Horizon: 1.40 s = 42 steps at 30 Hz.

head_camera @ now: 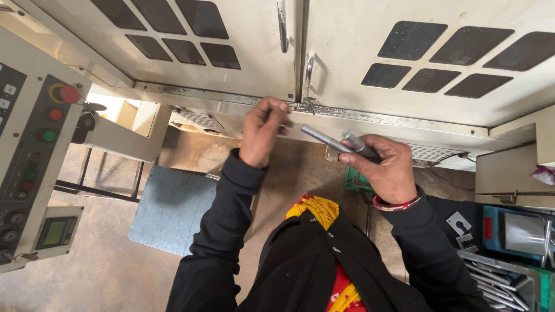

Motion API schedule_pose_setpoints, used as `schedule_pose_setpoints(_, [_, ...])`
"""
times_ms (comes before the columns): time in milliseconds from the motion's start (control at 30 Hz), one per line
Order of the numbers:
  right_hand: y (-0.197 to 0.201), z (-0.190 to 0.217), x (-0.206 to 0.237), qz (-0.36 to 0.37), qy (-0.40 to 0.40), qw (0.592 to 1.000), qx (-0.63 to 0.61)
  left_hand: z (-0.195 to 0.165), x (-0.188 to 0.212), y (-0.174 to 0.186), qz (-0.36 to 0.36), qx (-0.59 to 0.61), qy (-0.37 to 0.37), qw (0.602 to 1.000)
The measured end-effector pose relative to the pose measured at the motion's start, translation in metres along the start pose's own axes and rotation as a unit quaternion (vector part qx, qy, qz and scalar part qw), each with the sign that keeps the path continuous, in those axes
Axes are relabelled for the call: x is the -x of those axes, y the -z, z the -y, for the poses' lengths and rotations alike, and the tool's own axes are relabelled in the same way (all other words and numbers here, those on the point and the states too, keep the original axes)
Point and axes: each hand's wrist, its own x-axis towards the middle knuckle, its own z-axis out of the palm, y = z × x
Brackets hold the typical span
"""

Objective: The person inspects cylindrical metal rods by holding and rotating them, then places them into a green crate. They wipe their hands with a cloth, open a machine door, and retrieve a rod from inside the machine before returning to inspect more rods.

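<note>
Here the right hand (388, 167) holds two slim grey metal rods (338, 143), its fingers (359, 160) wrapped round their near ends so the free ends jut out toward the seam between the two cabinet doors (300, 52) of the machine. The left hand (263, 136) is raised just below that seam, fingers curled narrow against the worn metal ledge (358, 115) under the doors; whether it pinches something small there is hard to tell from this angle. As a judgement, the grip on the rods looks light and one-ended, so a jolt could let one slide out and drop to the floor (104, 271), and the ledge's chipped, rusty edge could scrape the left knuckles. The rods are smooth, round and dull-shining; the doors are cream painted sheet metal with dark rounded window panes (scuffed near the handles). Left of the seam stands a control panel (34, 150) with red and green round buttons and a small greenish screen; below the seam lies a blue-grey mat (173, 208); far to the right of it a tray of long steel parts (500, 283) sits low.
</note>
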Motion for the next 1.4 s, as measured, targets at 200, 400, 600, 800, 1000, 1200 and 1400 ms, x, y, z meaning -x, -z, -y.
schedule_pose_setpoints(200, [-0.011, -0.010, -0.009, 0.016, -0.055, 0.988, -0.140, -0.001, 0.017, -0.001, 0.126, -0.176, -0.143, 0.966])
schedule_pose_setpoints(400, [-0.027, -0.016, -0.015, 0.067, -0.096, 0.984, -0.133, -0.002, 0.025, -0.026, 0.145, 0.143, 0.039, 0.978])
schedule_pose_setpoints(600, [-0.045, -0.024, -0.021, 0.132, -0.113, 0.977, -0.121, 0.003, 0.027, -0.028, 0.119, 0.081, 0.008, 0.990])
schedule_pose_setpoints(800, [-0.059, -0.030, -0.028, 0.155, -0.128, 0.969, -0.143, 0.001, 0.024, -0.023, 0.141, 0.081, 0.021, 0.986])
schedule_pose_setpoints(1000, [-0.065, -0.035, -0.028, 0.149, -0.100, 0.981, -0.078, -0.003, 0.022, -0.030, 0.115, 0.055, 0.056, 0.990])
schedule_pose_setpoints(1200, [-0.072, -0.065, -0.018, 0.150, -0.025, 0.976, -0.155, 0.010, 0.023, -0.035, 0.109, -0.014, 0.049, 0.993])
schedule_pose_setpoints(1400, [-0.046, -0.133, 0.036, 0.106, -0.199, 0.948, -0.225, 0.059, 0.024, -0.046, 0.222, -0.101, 0.059, 0.968])
